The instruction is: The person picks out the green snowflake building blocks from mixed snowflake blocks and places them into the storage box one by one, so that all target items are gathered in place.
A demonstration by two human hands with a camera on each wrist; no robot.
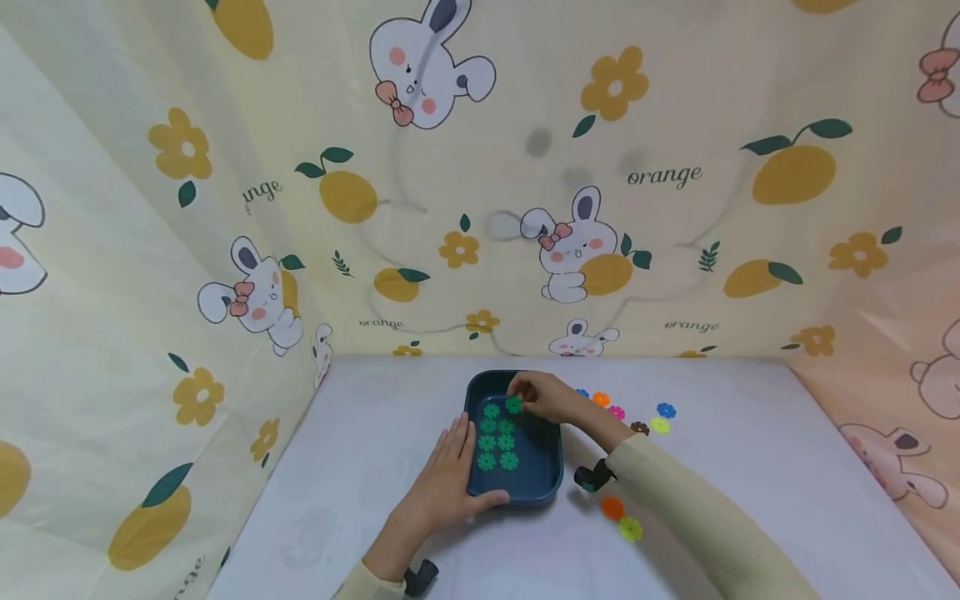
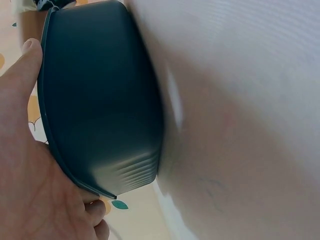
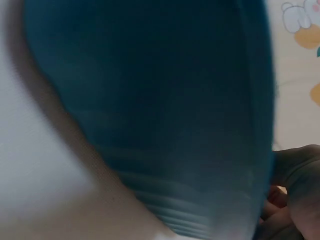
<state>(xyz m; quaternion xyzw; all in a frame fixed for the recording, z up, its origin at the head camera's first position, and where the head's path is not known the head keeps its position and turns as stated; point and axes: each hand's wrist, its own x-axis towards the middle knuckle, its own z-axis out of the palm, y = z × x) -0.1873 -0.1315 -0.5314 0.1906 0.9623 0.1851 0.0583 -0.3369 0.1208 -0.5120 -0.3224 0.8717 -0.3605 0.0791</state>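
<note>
Right hand (image 1: pixel 551 397) pinches a green flower piece (image 1: pixel 513 405) over the far end of the dark blue tray (image 1: pixel 551 492). Left hand (image 1: pixel 450 475), fingers straight, rests against the tray's left rim. Green pieces (image 1: pixel 497 442) lie in the tray; coloured pieces (image 1: pixel 637 417) are scattered on the tabletop (image 1: pixel 750 467) just right.

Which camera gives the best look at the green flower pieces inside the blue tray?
The head view: it looks down into the blue tray and shows the green flower pieces in rows. Both wrist views show only the tray's dark outer wall, no pieces.
</note>
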